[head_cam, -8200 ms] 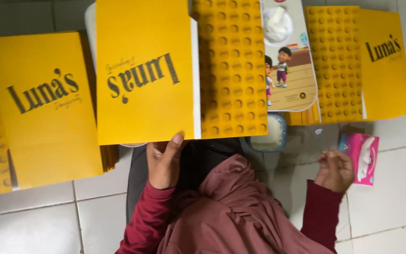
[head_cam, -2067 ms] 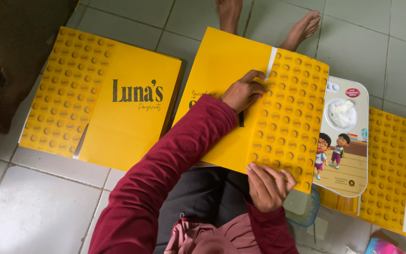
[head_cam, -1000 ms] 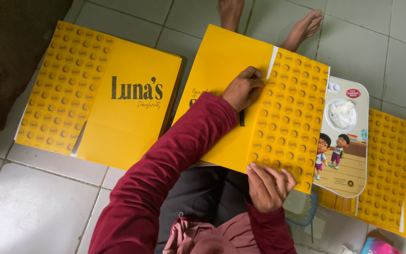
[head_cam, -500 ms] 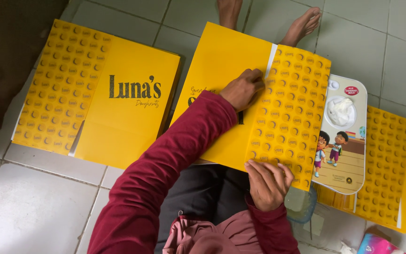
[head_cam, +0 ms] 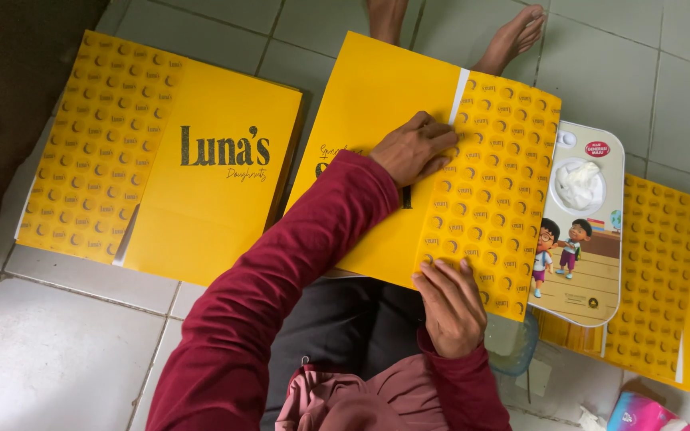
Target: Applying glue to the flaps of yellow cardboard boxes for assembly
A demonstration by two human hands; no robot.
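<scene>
Left hand (head_cam: 418, 150) flat on yellow box sheet (head_cam: 377, 144), right hand (head_cam: 450, 307) pressing its edge; sheet unfolded, another sheet (head_cam: 209, 199) beside.

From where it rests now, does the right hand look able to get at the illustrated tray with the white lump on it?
Probably yes. The right hand lies flat on the dotted yellow sheet, and the tray sits just beside that sheet's right edge with nothing visible between them.
</scene>
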